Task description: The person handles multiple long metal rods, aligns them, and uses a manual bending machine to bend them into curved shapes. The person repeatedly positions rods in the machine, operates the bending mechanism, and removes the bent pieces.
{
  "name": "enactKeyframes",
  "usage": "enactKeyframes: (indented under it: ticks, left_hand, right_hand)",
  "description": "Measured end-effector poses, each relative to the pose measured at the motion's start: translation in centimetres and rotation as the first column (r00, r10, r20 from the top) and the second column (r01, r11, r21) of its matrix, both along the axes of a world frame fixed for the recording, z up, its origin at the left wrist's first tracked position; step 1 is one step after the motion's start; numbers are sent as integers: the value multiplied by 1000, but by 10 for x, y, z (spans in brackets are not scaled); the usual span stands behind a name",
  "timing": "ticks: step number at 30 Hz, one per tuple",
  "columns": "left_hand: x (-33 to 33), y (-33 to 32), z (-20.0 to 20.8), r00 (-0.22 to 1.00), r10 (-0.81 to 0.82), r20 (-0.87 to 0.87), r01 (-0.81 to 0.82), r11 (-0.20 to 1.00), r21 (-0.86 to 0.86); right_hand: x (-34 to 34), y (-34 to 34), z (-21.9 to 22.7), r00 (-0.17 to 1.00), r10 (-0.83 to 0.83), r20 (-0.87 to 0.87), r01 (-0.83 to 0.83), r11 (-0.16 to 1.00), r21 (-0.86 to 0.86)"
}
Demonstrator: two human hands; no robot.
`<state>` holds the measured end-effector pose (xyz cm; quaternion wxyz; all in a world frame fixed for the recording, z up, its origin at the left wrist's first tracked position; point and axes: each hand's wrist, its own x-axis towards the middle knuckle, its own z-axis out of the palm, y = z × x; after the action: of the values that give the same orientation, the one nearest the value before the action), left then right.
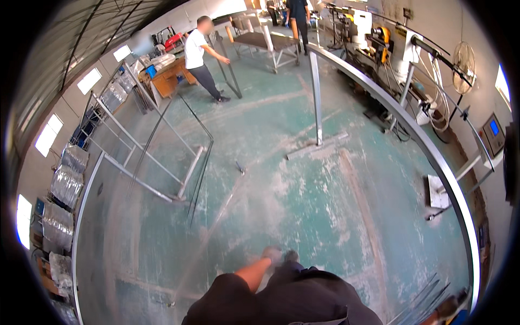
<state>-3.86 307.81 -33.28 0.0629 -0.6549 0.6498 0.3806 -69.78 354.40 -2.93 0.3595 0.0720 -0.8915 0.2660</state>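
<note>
Metal frame [316, 97] already upright at right, what's left unclear; right hand [447, 307] near it, lower right, fingers can't tell, left hand unseen

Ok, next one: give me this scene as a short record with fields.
Setting: workshop, worn green floor
Left hand: blurred, above the floor; grip unclear
Right hand: lower right, beside a silver metal frame; grip unclear
Co-worker: person in white top, one hand at a dark metal frame
Left side: metal framework, shiny wrapped packages
Right side: round fan
Background: wheeled table, person in dark clothes
</note>
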Motion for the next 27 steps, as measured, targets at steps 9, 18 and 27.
enactKeyframes:
  ticks: [9, 18, 27]
  left_hand:
    - [85, -324, 23, 998, -1, -57, -15, 959, -282]
    - [-36, -567, 196, 869, -301, -393, 142, 912, -385]
    - [200, -628, 22, 963, 248, 104, -248, 969, -13]
  right_hand:
    - [266, -490, -31, 480, 704, 524, -725, 654, -214]
    - [148, -795, 103, 782, 623, -17, -603, 750, -271]
    - [171, -1133, 166, 649, 634, -420, -549, 773, 318]
